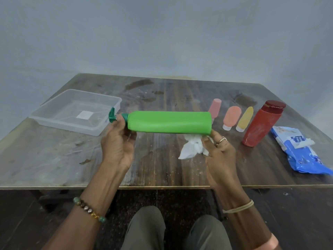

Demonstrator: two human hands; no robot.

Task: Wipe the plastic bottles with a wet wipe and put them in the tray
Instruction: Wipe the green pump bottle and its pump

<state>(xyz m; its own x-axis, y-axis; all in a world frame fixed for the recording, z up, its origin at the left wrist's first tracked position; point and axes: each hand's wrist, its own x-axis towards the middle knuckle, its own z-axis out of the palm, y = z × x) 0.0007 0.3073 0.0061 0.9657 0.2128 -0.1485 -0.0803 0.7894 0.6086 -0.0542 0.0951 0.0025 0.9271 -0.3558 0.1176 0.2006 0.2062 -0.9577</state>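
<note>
Noted at far left a clear plastic tray [72,126], resting on the wooden table [50,159], with a white square label on its floor. Gripped the green bottle [169,121] at its neck with the left hand [117,141], fingers and thumb curled round just behind the dark green pump head [112,115]. Held that bottle level above the table (pump end toward the tray, base toward the right), outside the tray. Clutched a crumpled white wet wipe [192,148] in the right hand [220,150], fingers curled round it, just under the bottle's base end. Observed further right a row of standing bottles: a pink bottle [214,107], an orange bottle [231,115], a yellow bottle [246,118], then a taller red bottle [261,123] with a dark red cap. Found a blue wipes pack [297,152] lying flat at far right, near the red bottle.
</note>
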